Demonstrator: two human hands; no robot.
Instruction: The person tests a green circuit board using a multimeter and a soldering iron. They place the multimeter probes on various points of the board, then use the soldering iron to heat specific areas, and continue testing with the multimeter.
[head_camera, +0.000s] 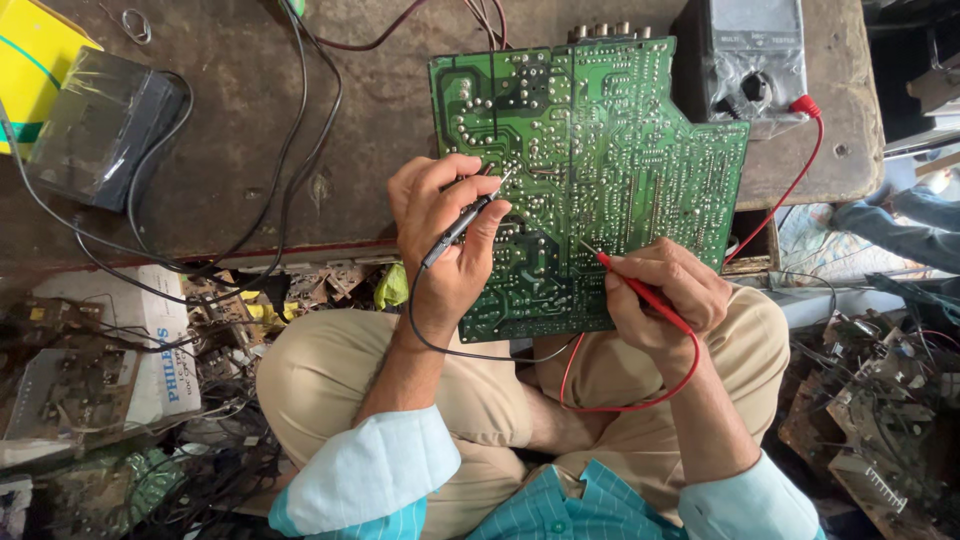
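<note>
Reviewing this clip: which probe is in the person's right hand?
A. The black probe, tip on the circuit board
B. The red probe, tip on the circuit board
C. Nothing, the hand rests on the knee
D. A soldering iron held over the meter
B: the right hand pinches the red probe, its tip touching the green circuit board, while the left hand holds the black probe.

I see the circuit board (600, 170) as glossy green laminate dotted with shiny metal solder. The black probe (458, 228) and red probe (640, 292) look like smooth plastic with thin metal tips. The bench top (250, 130) is worn, matt wood. The meter (750, 60) has a dull grey plastic case.
</note>
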